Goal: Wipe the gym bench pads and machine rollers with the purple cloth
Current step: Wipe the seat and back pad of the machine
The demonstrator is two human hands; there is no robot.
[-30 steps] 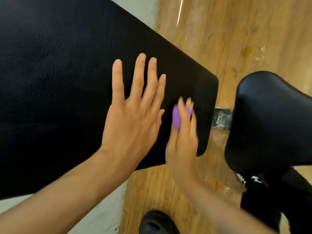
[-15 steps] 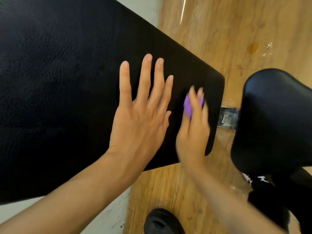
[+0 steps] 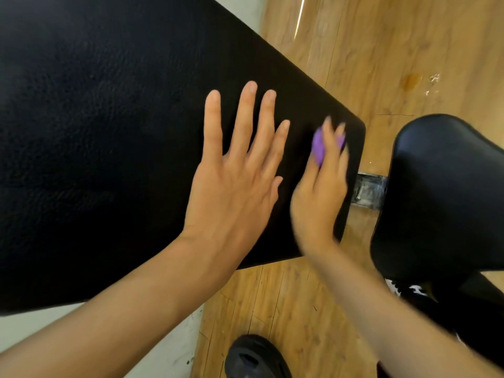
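Worked above honey-toned wood-plank floor (image 3: 381,50). Gripped bunched purple cloth (image 3: 317,148) in blurred right hand (image 3: 319,197), fingers curled over it, against end corner of wide black grained-vinyl bench pad (image 3: 109,132). Rested left hand (image 3: 231,186) flat just beside, fingers straight and spread, grasping nothing. Had rounded black seat pad (image 3: 441,192) and grey metal bracket (image 3: 369,190) further right.

My left hand (image 3: 231,184) flat on bench pad (image 3: 95,132), frame centre. My right hand (image 3: 319,197) just right of it, holding cloth (image 3: 317,148) on pad near its right edge. Seat pad (image 3: 441,200) far right, shoe (image 3: 256,358) bottom centre.
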